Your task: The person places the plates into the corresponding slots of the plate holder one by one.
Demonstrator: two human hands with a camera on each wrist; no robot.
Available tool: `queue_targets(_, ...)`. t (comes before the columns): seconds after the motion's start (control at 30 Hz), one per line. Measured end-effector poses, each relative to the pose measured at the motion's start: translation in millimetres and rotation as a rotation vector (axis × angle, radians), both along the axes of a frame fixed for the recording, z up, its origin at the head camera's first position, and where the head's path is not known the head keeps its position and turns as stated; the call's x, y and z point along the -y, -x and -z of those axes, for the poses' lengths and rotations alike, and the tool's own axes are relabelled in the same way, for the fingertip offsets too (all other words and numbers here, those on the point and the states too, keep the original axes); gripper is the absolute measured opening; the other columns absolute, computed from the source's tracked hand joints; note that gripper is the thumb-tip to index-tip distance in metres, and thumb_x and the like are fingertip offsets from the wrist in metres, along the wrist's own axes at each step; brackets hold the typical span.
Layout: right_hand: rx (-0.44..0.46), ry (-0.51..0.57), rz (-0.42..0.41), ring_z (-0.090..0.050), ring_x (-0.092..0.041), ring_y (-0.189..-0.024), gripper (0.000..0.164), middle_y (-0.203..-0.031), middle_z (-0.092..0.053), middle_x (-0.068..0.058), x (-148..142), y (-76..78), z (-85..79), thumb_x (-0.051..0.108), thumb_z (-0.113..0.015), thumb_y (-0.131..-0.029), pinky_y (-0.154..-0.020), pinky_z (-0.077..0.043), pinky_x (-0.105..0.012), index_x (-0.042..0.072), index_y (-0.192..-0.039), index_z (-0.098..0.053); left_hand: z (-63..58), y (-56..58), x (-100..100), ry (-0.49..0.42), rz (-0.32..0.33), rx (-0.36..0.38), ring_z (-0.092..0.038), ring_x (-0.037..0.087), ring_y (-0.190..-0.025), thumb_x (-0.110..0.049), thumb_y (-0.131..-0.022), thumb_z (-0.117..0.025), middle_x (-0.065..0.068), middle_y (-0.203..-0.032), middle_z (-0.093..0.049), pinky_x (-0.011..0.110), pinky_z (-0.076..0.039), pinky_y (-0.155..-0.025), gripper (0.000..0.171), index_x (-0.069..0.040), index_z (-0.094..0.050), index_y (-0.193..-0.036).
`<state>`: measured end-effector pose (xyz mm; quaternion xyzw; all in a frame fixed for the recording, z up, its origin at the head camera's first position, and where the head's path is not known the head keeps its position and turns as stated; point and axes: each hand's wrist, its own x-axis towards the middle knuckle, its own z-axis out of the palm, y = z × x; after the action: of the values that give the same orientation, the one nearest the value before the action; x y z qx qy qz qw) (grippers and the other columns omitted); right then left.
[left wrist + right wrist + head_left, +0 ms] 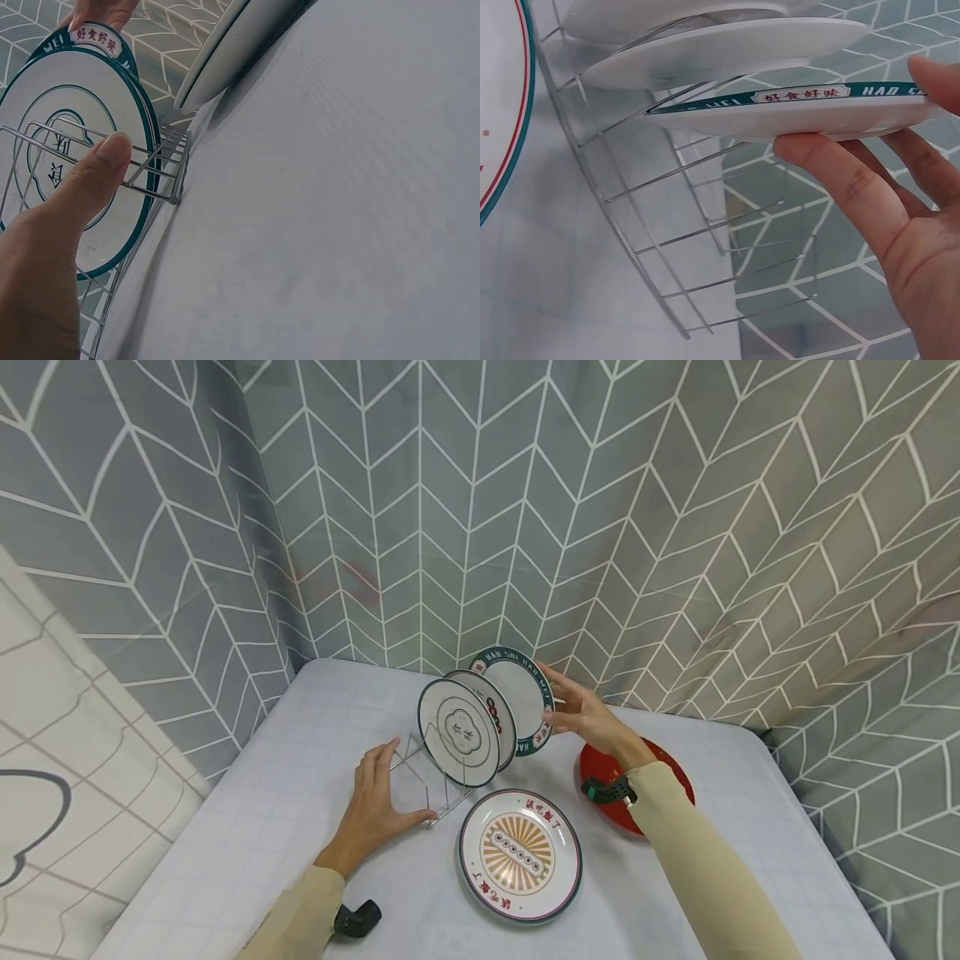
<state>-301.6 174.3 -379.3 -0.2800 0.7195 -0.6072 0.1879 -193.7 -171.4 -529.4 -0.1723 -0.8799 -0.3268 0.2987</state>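
Observation:
My left hand (371, 806) grips the left end of a wire dish rack (177, 199), thumb on its front wire and fingers at the back. Two plates stand on edge in the rack: a white plate with a thin green rim (459, 735) in front and a patterned plate (504, 714) close behind it. My right hand (588, 714) pinches the edge of a plate with a wide green lettered rim (802, 116), thumb over the face and fingers under the back. This plate is tilted upright behind the other two, its lower edge close over the rack wires.
A white plate with an orange sunburst (551, 827) lies flat on the white-covered table (300, 718), in front of the rack. Under my right forearm sits a round red dish (673, 768). A grey patterned curtain (420, 527) hangs behind the table.

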Motion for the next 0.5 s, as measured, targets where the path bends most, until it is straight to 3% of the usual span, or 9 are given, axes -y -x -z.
queue_targets(0.23,-0.011,-0.027,-0.025,-0.066,-0.019,-0.106,0.078,-0.151,-0.038,-0.026,6.2,1.5,14.2,-0.004,-0.059,-0.093,-0.077,-0.058,-0.036,0.021,-0.157,-0.023,0.5,0.0,0.1,0.008,0.001,-0.005,-0.041,0.034,-0.119,-0.062,-0.05,-0.089,0.019,-0.134,-0.039,0.049,-0.042,-0.097,0.133,-0.001,-0.028,-0.151)
queue_targets(0.5,0.007,-0.048,-0.005,-0.065,-0.018,-0.111,0.077,-0.154,-0.035,-0.021,11.9,2.9,25.2,-0.001,-0.061,-0.093,-0.082,-0.058,-0.04,0.024,-0.156,-0.025,0.3,0.4,0.9,0.003,0.003,-0.022,-0.041,0.034,-0.12,-0.062,-0.049,-0.089,0.021,-0.134,-0.04,0.049,-0.042,-0.098,0.133,0.0,-0.029,-0.151)
